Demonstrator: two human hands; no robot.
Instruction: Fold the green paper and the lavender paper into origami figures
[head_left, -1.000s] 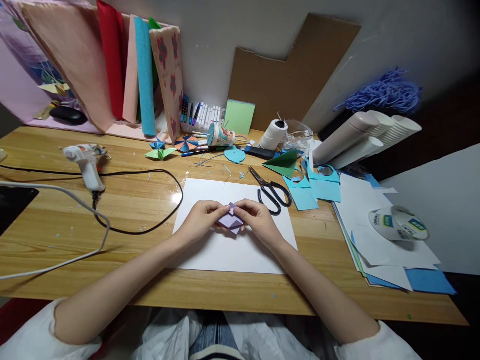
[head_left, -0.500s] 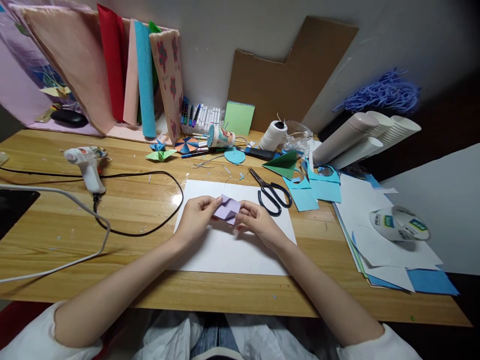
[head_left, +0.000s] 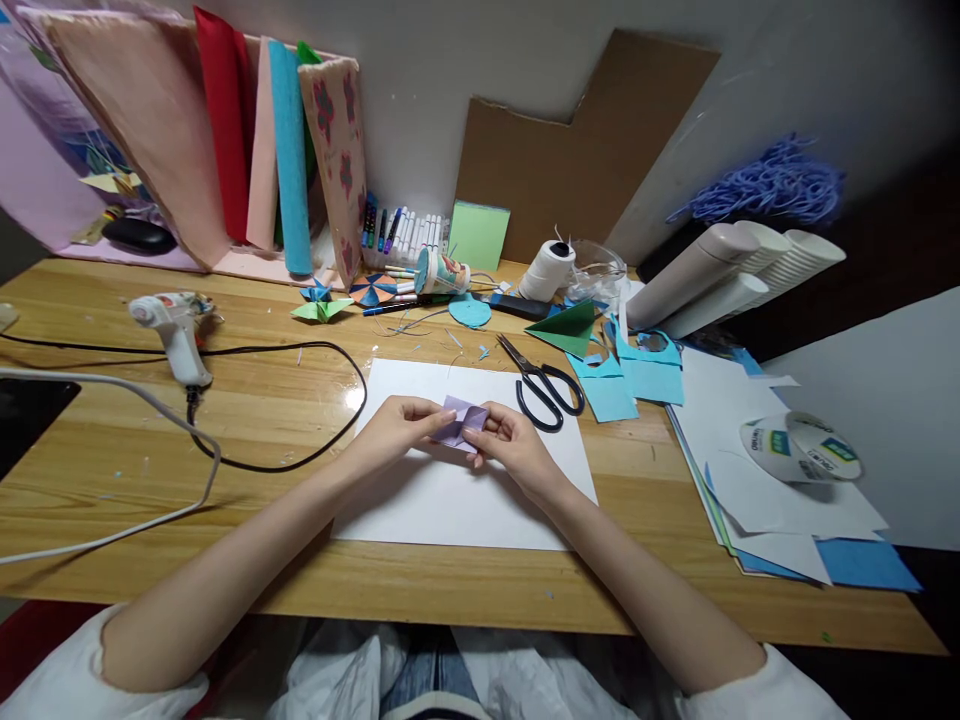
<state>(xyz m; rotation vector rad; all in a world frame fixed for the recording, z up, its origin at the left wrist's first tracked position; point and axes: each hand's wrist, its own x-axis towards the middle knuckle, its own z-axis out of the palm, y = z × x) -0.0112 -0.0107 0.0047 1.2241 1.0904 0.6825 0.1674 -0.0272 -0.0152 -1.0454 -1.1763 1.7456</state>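
Note:
Between my hands is a small folded piece of purple paper (head_left: pixel 465 412), creased, with folded flaps on its top face. My left hand (head_left: pixel 411 422) pinches its left side, thumb on top. My right hand (head_left: pixel 508 442) grips the lower right side, the thumb pressing on a flap. The fingers under the paper are mostly hidden. Both hands are just above a white sheet of paper (head_left: pixel 457 510) lying on the wooden table (head_left: pixel 300 585). Black-handled scissors (head_left: pixel 540 385) lie just beyond my right hand, partly on the sheet, blades pointing away to the left.
At left stands a white glue gun (head_left: pixel 176 335) with a looping black cable (head_left: pixel 337 445). Blue paper cutouts (head_left: pixel 609 392) and a green folded paper (head_left: pixel 566 328) lie behind the scissors. A thread spool (head_left: pixel 547 270) is at the back. Stacked paper (head_left: pixel 780 520) with a tape roll (head_left: pixel 802 447) is at right.
The purple paper has been turned slightly and its flaps look more spread. My left thumb has moved further onto its top face, and my right thumb now presses on it.

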